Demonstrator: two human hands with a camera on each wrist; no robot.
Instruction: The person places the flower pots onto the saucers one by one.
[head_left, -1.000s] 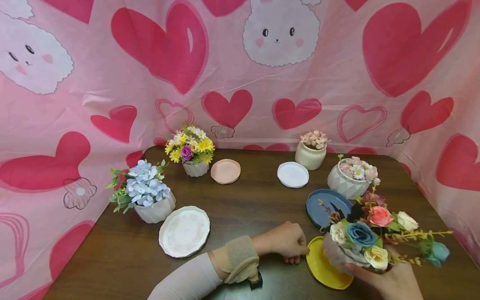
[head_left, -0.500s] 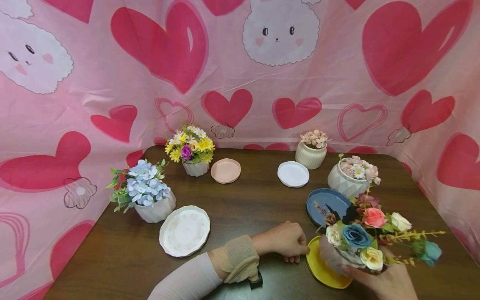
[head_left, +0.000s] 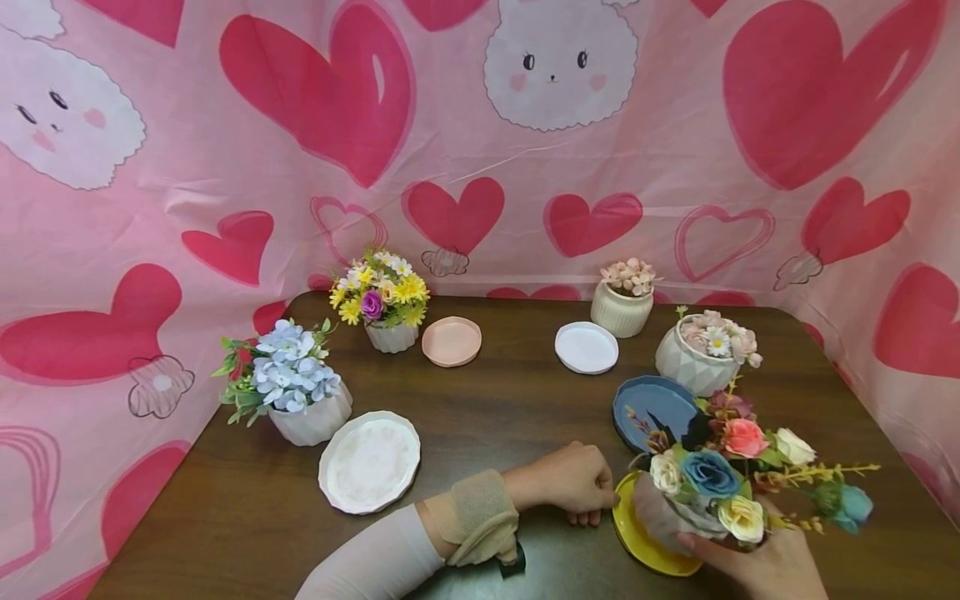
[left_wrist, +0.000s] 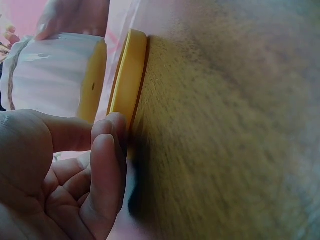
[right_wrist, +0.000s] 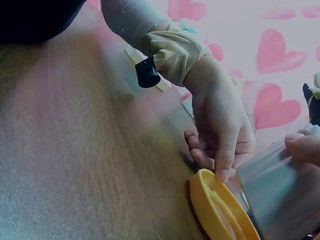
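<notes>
Flowerpot (head_left: pixel 678 518) with its mixed bouquet sits in the right hand (head_left: pixel 757 562), whose fingers curl round the pale wall from the near side. It is tilted, blooms leaning away to the right, base pointing down and left toward the yellow saucer (head_left: pixel 637 533). The left-wrist view shows a thin gap between base and saucer, so the pot hangs just above the dish, not on it. The left hand (head_left: pixel 573 483) lies just left of the saucer, fingers curled, fingertips (right_wrist: pixel 222 172) touching its rim. The saucer is directly beneath the right hand's grip, so the right hand is nearer the pot, the left nearer the dish.
</notes>
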